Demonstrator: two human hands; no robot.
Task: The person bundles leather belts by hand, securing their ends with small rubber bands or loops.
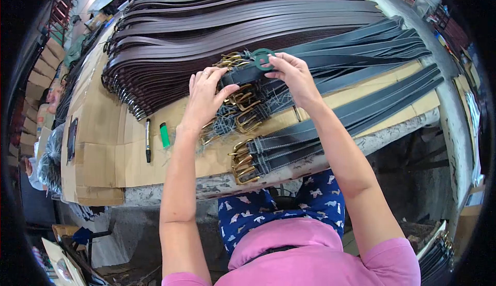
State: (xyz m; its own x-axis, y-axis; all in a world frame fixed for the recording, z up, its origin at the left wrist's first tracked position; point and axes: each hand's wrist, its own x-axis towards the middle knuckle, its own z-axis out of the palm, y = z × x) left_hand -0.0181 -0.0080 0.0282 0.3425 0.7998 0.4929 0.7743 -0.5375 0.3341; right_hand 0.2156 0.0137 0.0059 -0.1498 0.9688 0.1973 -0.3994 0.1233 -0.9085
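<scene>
My left hand (205, 94) is closed on the buckle end of a black belt (242, 75), thumb and fingers around the strap. Between the thumb and fingers of my right hand (290, 74) is a green round piece with openings (263, 59), held over the same belt. Brass buckles (249, 123) and tangled loose threads (223, 123) lie just under both hands. More black belts (356, 46) stretch away to the right. Nearer my body rests a separate bundle of stitched black belts (330, 122), its buckles toward the left.
A large row of dark brown belts (243, 25) covers the back of the table. A green lighter (165, 135) and a black-capped marker (148, 140) lie on the cardboard (101, 154) at left. A dark flat object (72, 140) sits near the left edge.
</scene>
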